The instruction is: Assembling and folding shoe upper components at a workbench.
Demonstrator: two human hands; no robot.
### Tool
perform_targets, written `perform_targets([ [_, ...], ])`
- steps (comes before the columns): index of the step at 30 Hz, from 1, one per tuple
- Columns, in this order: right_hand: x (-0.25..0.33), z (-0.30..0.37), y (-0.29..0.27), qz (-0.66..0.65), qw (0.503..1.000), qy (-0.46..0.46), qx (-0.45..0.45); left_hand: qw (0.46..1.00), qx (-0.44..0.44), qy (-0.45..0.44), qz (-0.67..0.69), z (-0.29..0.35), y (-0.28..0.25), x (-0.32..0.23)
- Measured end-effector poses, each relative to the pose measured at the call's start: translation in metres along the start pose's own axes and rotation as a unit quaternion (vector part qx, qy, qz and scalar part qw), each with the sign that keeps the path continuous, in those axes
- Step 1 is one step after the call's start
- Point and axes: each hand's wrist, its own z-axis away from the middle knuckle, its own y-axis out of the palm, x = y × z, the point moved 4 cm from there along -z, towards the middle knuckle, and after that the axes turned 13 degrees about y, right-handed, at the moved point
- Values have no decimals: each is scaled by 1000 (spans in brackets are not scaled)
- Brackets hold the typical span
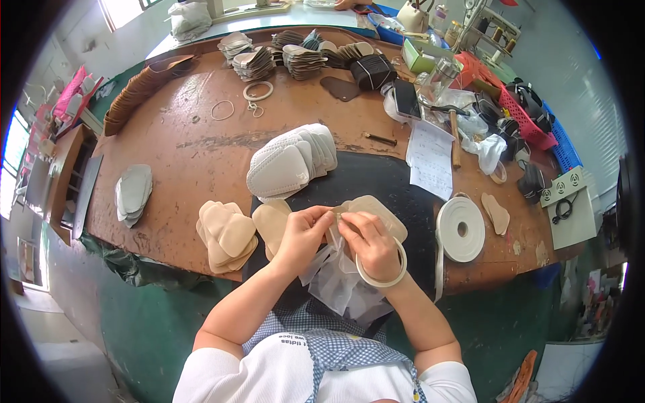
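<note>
Above the black mat [376,176], my left hand [301,232] and my right hand [373,250] meet, thumbs and forefingers pinched on a thin beige piece [338,210]. My fingers cover most of it. Crumpled translucent film [349,292] hangs beneath them toward my lap. Around my right wrist sits a cream ring [400,270] that looks like a roll of tape. A rounded beige panel [384,209] lies just beyond my right hand. Another beige panel [267,220] rests beside my left hand, next to a fanned pile of similar panels [227,235].
Stacked pale grey stitched pieces [289,166] lie ahead, with a smaller stack [134,191] at left. A white tape roll [462,228] and a hammer [455,141] are on the right. Several piles of pieces [302,60] line the far side; a pink basket [527,124] stands far right.
</note>
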Motion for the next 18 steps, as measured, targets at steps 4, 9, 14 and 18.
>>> perform_targets([
  [4, -3, 3, -4, -8, 1000, 28, 5, 998, 24, 4, -54, -3, 2, 3],
  [9, 7, 13, -5, -105, 992, 6, 65, 987, -48, 60, -140, -1, -25, -14],
  [14, 2, 50, -21, -339, 904, 99, 240, 964, -187, 118, -145, -6, -82, -13],
  [18, -3, 69, -54, -404, 837, 161, 331, 943, -300, 64, -132, -3, -103, -25],
])
